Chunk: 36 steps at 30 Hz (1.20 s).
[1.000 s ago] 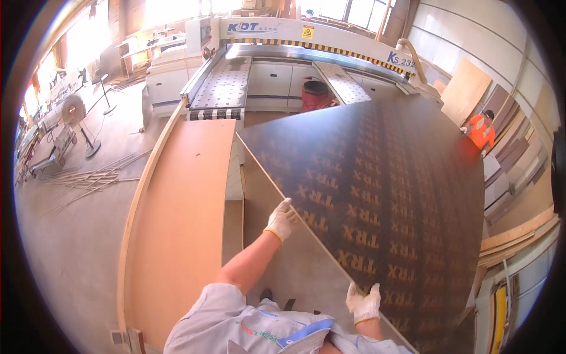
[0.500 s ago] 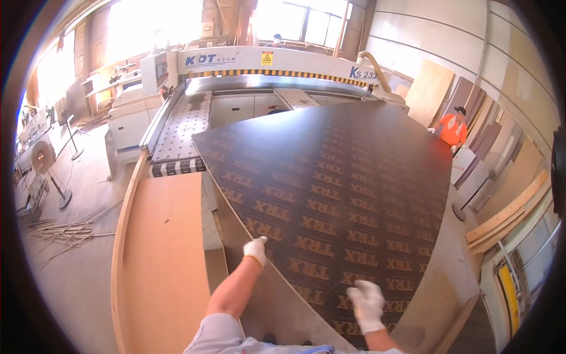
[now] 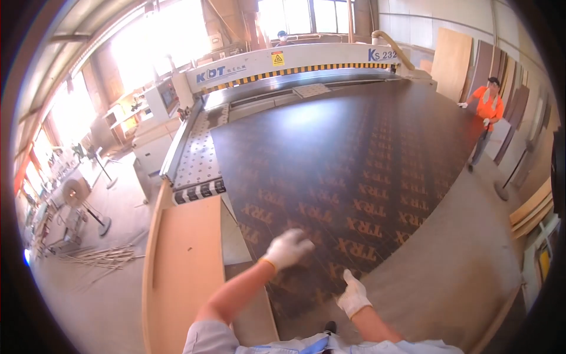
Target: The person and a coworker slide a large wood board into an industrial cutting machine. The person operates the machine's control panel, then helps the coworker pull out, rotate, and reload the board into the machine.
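Note:
A large dark brown plywood sheet [image 3: 330, 171] with a smooth face and repeated lettering stretches from in front of me onto the saw machine. My left hand [image 3: 289, 248], in a white glove and slightly blurred, is over the sheet's near left part with its fingers stretched out; whether it touches the face cannot be made out. At the near right edge, my gloved right hand [image 3: 354, 295] grips the sheet, thumb on top and the other fingers largely hidden. A person in an orange top [image 3: 489, 103] has gloved hands at the sheet's far right edge.
A panel saw [image 3: 318, 64] with a striped beam spans the back, its perforated table [image 3: 197, 156] at left. A light wood panel [image 3: 188, 259] lies near left. Thin offcuts [image 3: 103, 256] and a stand fan [image 3: 76, 192] occupy the left floor. Boards [image 3: 453, 65] lean at the right wall.
The sheet's near end has shifted and turned in front of me. My left hand moved from its left edge to over its face; my right hand now grips the near right edge. The view has shifted.

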Motion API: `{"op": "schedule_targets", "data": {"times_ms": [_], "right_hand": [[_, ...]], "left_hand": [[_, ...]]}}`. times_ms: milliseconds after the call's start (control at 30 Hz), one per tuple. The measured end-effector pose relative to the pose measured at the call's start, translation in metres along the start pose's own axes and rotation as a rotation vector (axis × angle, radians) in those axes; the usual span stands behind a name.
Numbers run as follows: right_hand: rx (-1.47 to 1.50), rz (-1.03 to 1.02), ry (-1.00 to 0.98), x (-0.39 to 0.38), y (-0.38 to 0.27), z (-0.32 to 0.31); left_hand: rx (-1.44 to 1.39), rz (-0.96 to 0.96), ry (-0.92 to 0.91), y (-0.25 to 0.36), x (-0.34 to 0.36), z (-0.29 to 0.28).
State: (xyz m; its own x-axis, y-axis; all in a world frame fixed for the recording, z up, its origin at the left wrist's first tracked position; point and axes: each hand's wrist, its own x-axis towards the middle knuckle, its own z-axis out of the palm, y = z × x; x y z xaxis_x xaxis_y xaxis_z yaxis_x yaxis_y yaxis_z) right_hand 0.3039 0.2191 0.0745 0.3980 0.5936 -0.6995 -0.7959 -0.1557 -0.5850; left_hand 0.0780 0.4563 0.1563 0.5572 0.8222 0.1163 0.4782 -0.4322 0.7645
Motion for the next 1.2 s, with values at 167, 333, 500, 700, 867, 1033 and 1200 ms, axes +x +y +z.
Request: {"op": "schedule_targets", "data": {"times_ms": [167,333,500,700,867,1033,1200], "right_hand": [[0.073,0.139,-0.391,0.082,0.036,0.157],[0.137,0.628,-0.415,0.197,0.085,0.3],[-0.93,0.091,-0.623,0.237,0.05,0.442],[-2.116,-1.59,-0.44,0.309,-0.099,0.579],[-2.448,-1.536,-0.205,0.48,-0.123,0.675],[-2.131,-1.683,-0.377,0.593,-0.056,0.753],[-2.063,-1.702,-0.473,0.673,-0.016,0.841]], "left_hand": [[0.272,0.306,-0.027,-0.036,-0.013,-0.013],[0.612,0.007,0.224,-0.187,0.047,-0.053],[0.531,-0.153,0.268,-0.303,0.167,-0.144],[0.563,-0.292,0.151,-0.387,0.271,-0.261],[0.623,-0.36,0.158,-0.478,0.355,-0.335],[0.631,-0.38,0.217,-0.587,0.423,-0.395],[0.68,-0.456,0.162,-0.664,0.496,-0.447]]}}
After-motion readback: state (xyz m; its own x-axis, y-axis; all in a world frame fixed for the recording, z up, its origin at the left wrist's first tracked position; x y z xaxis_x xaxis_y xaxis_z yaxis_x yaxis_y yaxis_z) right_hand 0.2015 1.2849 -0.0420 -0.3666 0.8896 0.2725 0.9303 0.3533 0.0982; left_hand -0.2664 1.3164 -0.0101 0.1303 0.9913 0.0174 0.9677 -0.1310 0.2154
